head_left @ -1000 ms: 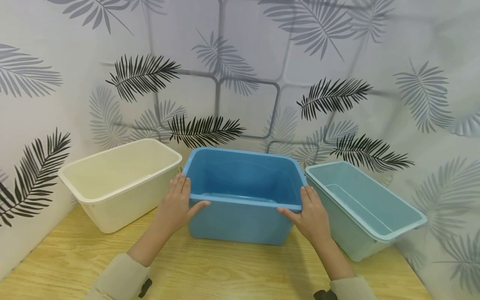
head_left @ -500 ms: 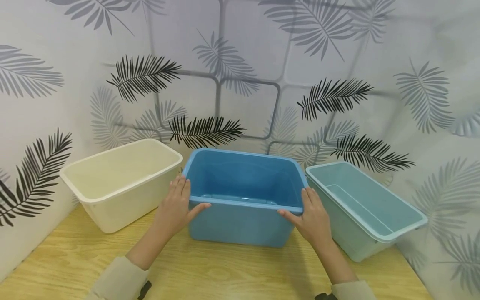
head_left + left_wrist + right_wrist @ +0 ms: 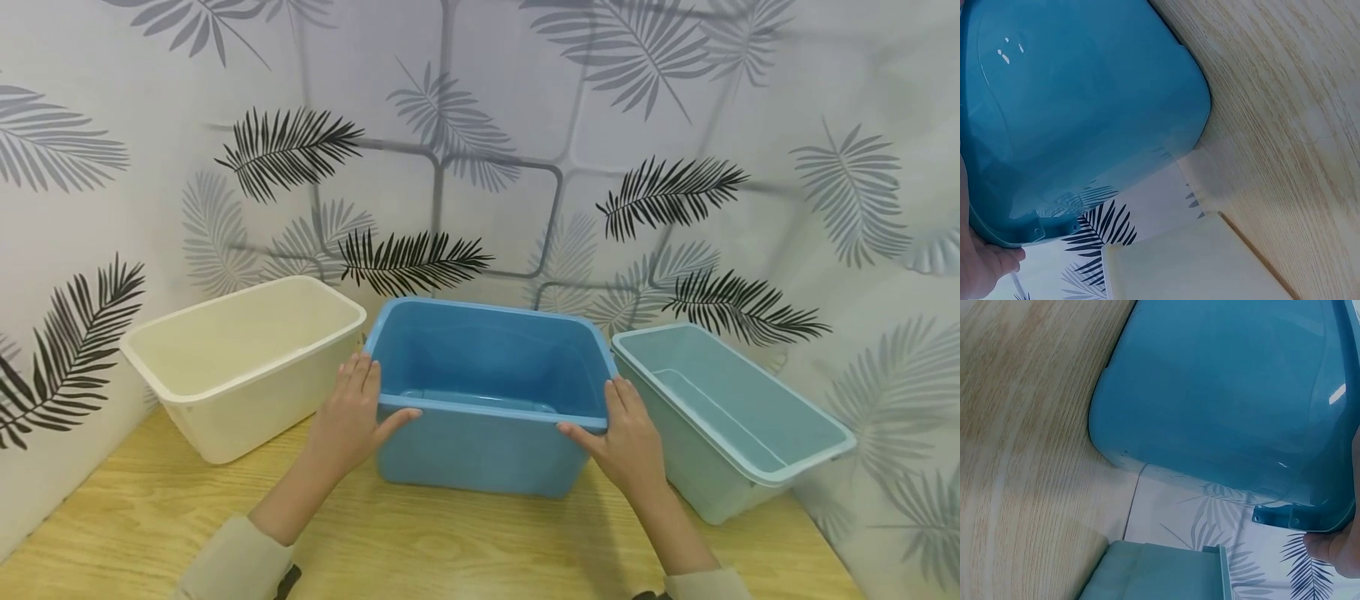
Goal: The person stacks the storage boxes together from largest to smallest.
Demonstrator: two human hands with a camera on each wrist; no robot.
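A deep blue plastic bin [image 3: 480, 454] stands on the wooden table, its open top showing a bare inside. My left hand [image 3: 348, 417] grips its near left corner, thumb along the front rim and fingers over the side rim. At the near right corner my right hand [image 3: 628, 433] holds the rim in the same way. In the left wrist view, fingertips of the left hand [image 3: 985, 265] curl beneath the rim of the blue bin [image 3: 1085, 94]. The right wrist view has the right hand's fingertips [image 3: 1329, 547] under the rim of the bin [image 3: 1210, 394] too.
To the left, close beside the blue bin, is a cream bin [image 3: 262, 400], set at an angle. A pale green bin [image 3: 697, 467] stands angled on the right. Behind them rises a leaf-patterned wall covering [image 3: 510, 108]. Wood-grain table [image 3: 450, 550] stretches in front.
The blue bin has shifted very slightly toward me, with both hands keeping their hold on its rim. The cream and pale green bins stay where they were.
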